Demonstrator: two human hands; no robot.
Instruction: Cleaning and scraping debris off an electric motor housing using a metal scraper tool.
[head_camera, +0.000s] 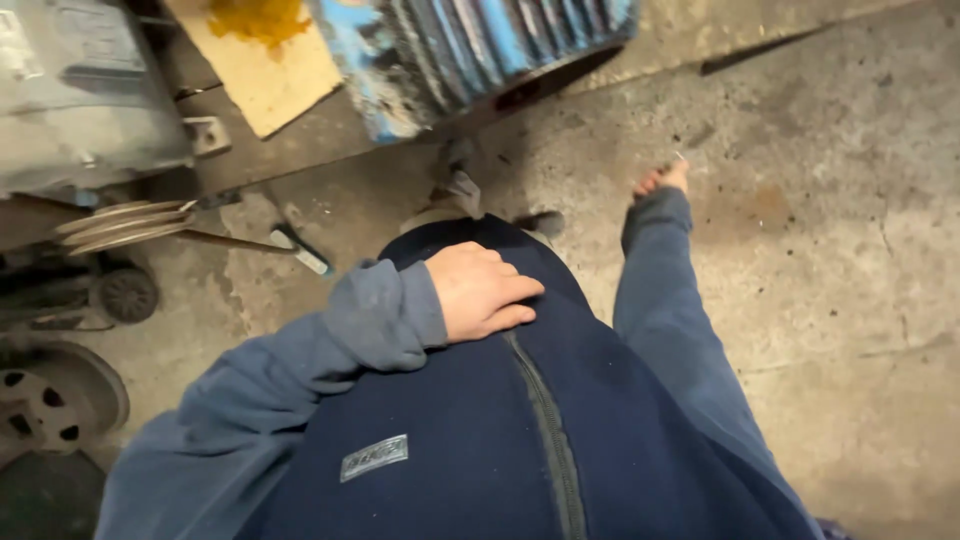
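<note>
My left hand (482, 290) lies flat on the front of my dark blue zipped jacket (470, 430), fingers loosely stretched and holding nothing. My right arm hangs straight down at my side in a blue sleeve. Only the fingertips of my right hand (662, 181) show past the cuff, above the concrete floor (840, 250). A tiny pale sliver shows at those fingertips; I cannot tell what it is or whether the hand grips it. The toe of my shoe (455, 190) pokes out beyond the jacket.
A blue ribbed motor housing (480, 45) stands ahead, a stained wooden board (262, 55) beside it. To the left are a grey machine (80, 95), a grooved pulley (120, 225), a small wheel (127, 294) and a metal disc (50, 400). A white-handled tool (300, 252) lies on the floor.
</note>
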